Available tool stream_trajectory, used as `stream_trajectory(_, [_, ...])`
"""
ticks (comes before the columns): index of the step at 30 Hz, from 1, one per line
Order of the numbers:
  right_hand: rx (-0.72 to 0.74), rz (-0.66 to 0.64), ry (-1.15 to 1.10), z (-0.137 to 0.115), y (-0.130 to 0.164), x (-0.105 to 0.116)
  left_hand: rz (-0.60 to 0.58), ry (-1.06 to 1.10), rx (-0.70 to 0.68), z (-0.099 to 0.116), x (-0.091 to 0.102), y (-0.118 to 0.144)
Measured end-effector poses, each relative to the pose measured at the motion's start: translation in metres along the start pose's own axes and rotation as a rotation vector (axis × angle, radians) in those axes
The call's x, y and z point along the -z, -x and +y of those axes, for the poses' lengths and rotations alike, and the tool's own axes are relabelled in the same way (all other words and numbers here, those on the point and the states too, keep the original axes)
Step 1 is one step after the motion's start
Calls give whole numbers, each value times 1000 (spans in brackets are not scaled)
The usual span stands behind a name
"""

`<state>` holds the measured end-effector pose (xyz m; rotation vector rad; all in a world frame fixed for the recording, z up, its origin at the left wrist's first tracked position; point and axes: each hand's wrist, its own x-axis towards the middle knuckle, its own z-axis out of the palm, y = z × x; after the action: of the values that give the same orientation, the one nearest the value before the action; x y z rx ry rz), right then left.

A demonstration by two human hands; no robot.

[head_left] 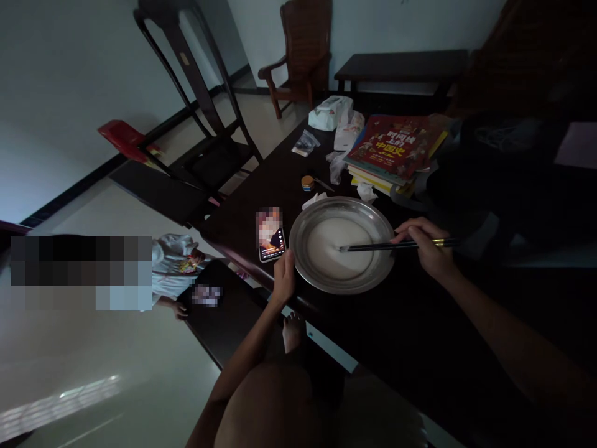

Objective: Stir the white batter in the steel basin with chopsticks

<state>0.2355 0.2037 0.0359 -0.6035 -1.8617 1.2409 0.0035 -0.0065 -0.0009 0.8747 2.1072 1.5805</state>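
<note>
The right hand (426,246) reaches in from 4 o'clock, fingers pinching black chopsticks (373,247) whose tips rest in white liquid in the metal pan (341,244). The left hand (283,277), fingers curled, touches the pan's rim at 8 o'clock, beside a phone (270,235) on the dark surface (420,336).

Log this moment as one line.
right hand: holds chopsticks in batter | left hand: steadies metal pan rim | phone beside

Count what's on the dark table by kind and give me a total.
Metal pan of white liquid, left hand at its rim: 1
Chopsticks in right hand: 1 pair
Phone: 1
Book stack: 1
Small round tin: 1
White plastic bags: 2
Total: 7
</note>
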Motion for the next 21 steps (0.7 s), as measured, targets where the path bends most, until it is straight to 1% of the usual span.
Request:
stream_trajectory(1, [-1,-14,-15,0,0,0,1,0,3,0,0,0])
stream_trajectory(3, [7,-80,-25,0,0,-1,2,4,2,0,0,0])
stream_trajectory(5, [21,-123,0,-1,0,-1,0,9,-6,0,0,0])
stream_trajectory(7, [24,-94,26,-1,0,-1,-1,7,-13,0,0,0])
stream_trajectory(10, [6,-29,2,0,0,1,-4,-1,-7,-1,0,0])
stream_trajectory(15, [15,-129,19,-1,1,-1,1,10,0,0,0,0])
stream_trajectory(16, [20,-121,28,-1,0,-1,1,12,-2,0,0,1])
stream_trajectory(19, [16,-37,14,-1,0,0,5,10,4,2,0,1])
stream_trajectory(21, [5,-28,-15,-1,0,1,8,9,17,2,0,0])
